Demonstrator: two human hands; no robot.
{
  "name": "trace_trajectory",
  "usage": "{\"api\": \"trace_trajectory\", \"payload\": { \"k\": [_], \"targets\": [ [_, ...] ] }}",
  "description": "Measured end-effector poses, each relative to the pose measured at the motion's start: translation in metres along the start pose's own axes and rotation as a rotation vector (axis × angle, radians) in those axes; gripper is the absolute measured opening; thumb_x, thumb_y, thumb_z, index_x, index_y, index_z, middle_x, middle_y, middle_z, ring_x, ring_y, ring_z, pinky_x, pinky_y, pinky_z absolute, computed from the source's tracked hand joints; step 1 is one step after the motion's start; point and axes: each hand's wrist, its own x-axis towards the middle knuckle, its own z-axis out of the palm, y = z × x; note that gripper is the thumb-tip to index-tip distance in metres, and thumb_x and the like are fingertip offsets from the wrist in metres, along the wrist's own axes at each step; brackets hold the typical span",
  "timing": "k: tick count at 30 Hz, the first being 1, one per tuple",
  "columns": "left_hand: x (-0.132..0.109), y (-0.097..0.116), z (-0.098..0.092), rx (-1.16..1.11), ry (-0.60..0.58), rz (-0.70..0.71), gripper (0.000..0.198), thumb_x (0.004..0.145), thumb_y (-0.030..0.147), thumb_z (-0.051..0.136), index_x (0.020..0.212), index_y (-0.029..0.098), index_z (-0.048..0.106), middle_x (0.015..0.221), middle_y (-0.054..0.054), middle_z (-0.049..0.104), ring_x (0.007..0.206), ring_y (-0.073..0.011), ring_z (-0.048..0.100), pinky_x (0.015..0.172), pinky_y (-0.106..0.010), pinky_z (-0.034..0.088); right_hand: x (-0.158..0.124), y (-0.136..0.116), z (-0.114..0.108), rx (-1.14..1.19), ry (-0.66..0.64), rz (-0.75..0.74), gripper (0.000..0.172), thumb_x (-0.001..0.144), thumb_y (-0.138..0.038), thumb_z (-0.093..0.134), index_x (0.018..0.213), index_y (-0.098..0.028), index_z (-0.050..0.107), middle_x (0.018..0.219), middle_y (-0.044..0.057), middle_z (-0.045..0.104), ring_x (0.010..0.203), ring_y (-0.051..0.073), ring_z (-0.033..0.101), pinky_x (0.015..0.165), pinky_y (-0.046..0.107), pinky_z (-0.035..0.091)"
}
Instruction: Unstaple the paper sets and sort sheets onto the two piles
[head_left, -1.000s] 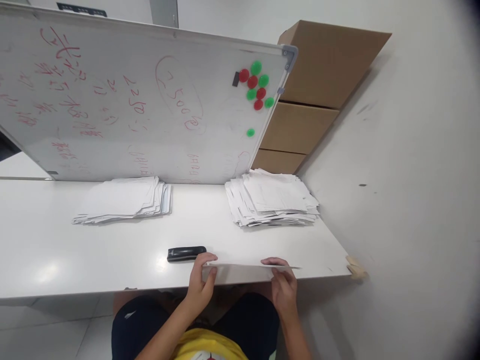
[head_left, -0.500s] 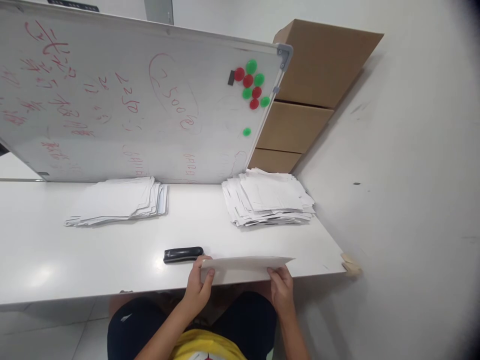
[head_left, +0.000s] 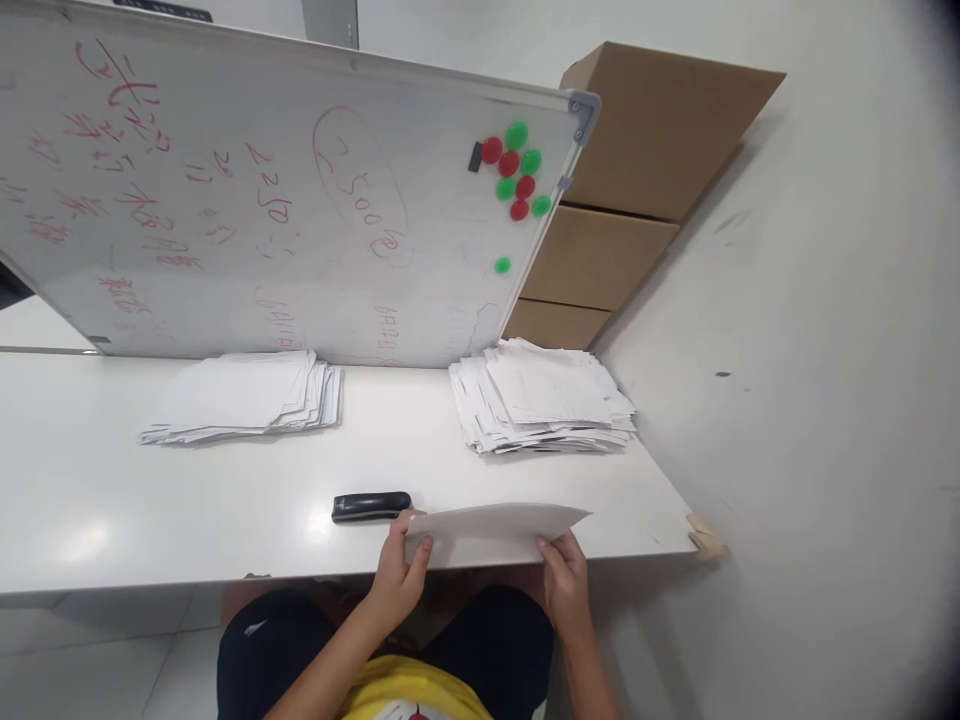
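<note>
Between my hands a white sheaf of paper [head_left: 491, 535] is held up at the table's front edge, slightly bowed and tilted; how many sheets it has I cannot tell. My left hand [head_left: 403, 568] pinches its left end, thumb on the near face and fingers behind. At the right end, my right hand [head_left: 564, 575] grips the paper between thumb and fingers. A black stapler [head_left: 371, 506] lies on the table just beyond my left hand, close to the fingers.
Two uneven stacks of paper, a left stack [head_left: 240, 392] and a right stack [head_left: 544, 395], lie at the back of the white table [head_left: 225, 510]. Behind them stands a whiteboard [head_left: 435, 200] with magnets. Cardboard boxes [head_left: 630, 200] are piled against the right wall. Tape covers the table's right corner.
The paper's upper edge has risen a little and more of its near face shows. Both hands keep their grip. The whole view has shifted slightly.
</note>
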Motion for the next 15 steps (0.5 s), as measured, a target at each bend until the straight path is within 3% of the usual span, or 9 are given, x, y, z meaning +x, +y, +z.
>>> {"api": "trace_trajectory", "payload": {
  "k": [15],
  "targets": [
    [-0.0019,0.0,0.0006,0.015,0.017,0.004,0.023,0.091,0.04,0.047,0.099,0.019,0.056,0.097,-0.009,0.061,0.094,-0.0217,0.059,0.083,-0.038,0.048,-0.001,0.0022,-0.0004,-0.021,-0.014,0.005,0.028,0.069,-0.039,0.072,0.089,-0.019,0.068,0.084,0.004,0.072,0.085,0.024,0.063,0.08,0.037,0.047]
  ]
}}
